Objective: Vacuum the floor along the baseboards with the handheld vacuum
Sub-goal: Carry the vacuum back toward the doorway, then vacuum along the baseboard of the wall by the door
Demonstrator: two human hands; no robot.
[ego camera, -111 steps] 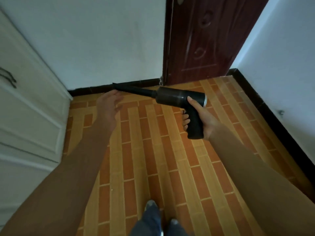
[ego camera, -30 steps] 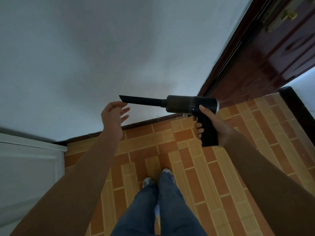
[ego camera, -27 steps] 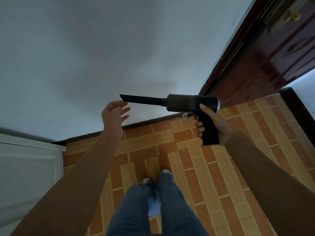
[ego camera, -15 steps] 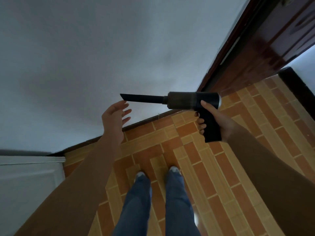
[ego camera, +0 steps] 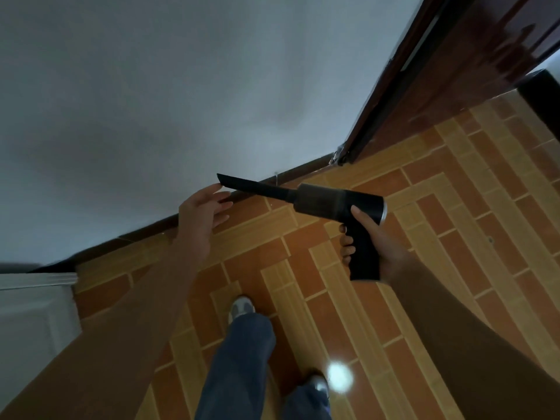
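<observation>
The right hand (ego camera: 385,247) is wrapped around the pistol grip of the handheld vacuum (ego camera: 339,204), fingers curled round the front of the grip and the thumb laid up along the rear of the dark barrel. The vacuum is held in the air above the floor (ego camera: 454,207), its barrel roughly level and tilted slightly, with the thin black nozzle (ego camera: 254,187) pointing left toward the wall (ego camera: 181,86). The nozzle's slanted tip crosses in front of the dark baseboard (ego camera: 157,224) that runs along the foot of the wall; it is not touching the floor.

The left hand (ego camera: 201,213) is open and holds nothing, fingers spread and loosely bent, its fingertips just beside the nozzle tip. Whether they touch the tip cannot be told.

The floor is laid in orange and tan brick-pattern tiles. A dark red door (ego camera: 472,65) in its frame stands at the right end of the wall, and a white cabinet (ego camera: 33,307) sits at the left edge. Below, two legs in blue jeans (ego camera: 239,353) and a light shoe (ego camera: 241,307) stand on the tiles, near a bright glare spot (ego camera: 339,377).
</observation>
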